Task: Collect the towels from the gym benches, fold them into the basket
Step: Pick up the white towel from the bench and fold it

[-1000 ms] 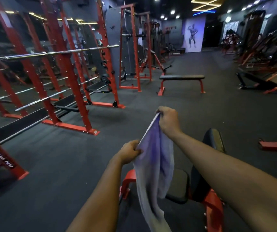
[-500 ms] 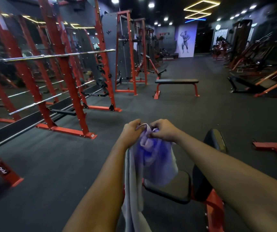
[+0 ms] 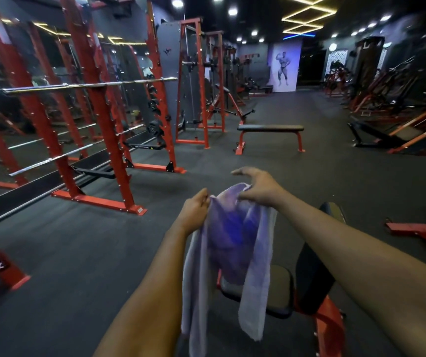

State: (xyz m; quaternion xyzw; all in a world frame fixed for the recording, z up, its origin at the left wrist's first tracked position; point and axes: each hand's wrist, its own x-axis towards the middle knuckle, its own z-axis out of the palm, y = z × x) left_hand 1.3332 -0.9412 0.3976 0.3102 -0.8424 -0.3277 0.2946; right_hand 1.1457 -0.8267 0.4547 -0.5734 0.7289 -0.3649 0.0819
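A pale lilac towel (image 3: 232, 243) hangs doubled over in front of me, its two ends dangling down to the bottom of the view. My left hand (image 3: 196, 206) pinches its top edge on the left side. My right hand (image 3: 257, 186) rests over the top fold on the right, thumb under the cloth and fingers spread forward. Below the towel stands a black-padded bench with a red frame (image 3: 278, 292). No basket is in view.
Red squat racks (image 3: 98, 124) with steel barbells line the left side. A flat black bench on red legs (image 3: 271, 130) stands ahead on the dark rubber floor. More red machines (image 3: 399, 124) stand at the right, and a red frame foot (image 3: 417, 230) lies near my right arm.
My hands came together, folding the towel in half. My right hand has since opened its fingers over the fold, while my left keeps its pinch. The view has tilted slightly.
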